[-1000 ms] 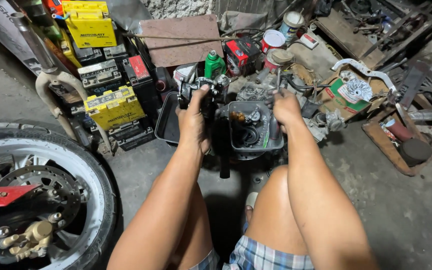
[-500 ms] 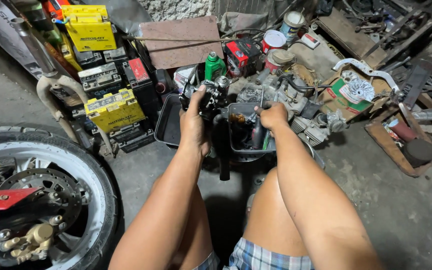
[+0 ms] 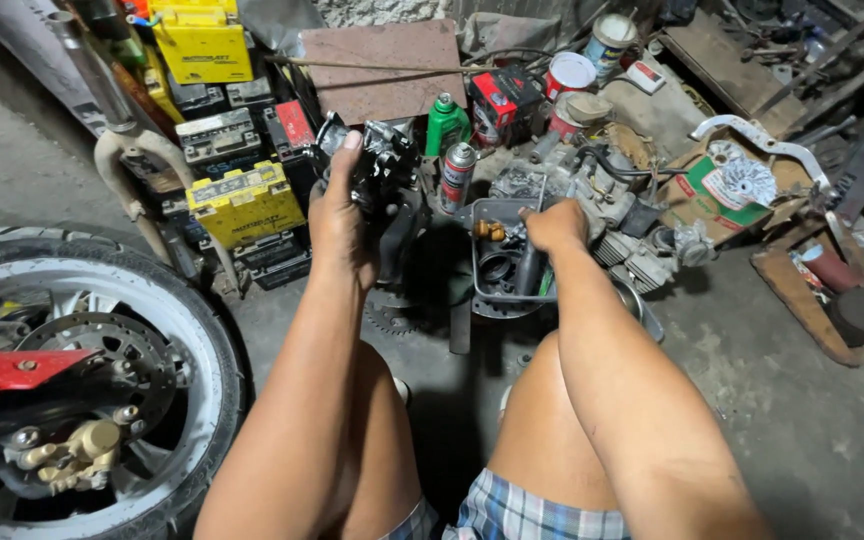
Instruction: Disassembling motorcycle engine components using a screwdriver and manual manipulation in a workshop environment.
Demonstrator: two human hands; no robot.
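At far left on the concrete floor (image 3: 812,440) we see a motorcycle wheel (image 3: 82,400) with its brake disc, and behind it a stack of yellow and black batteries (image 3: 237,200). Our left hand (image 3: 337,215) is raised just right of them, its fingers wrapped tight around a black metal engine part (image 3: 382,165). Further right, our right hand (image 3: 555,225) dips into a grey tray (image 3: 484,215) of small parts; we cannot tell what its curled fingers grip. Beyond stand a green bottle (image 3: 445,122) and a spray can (image 3: 457,175).
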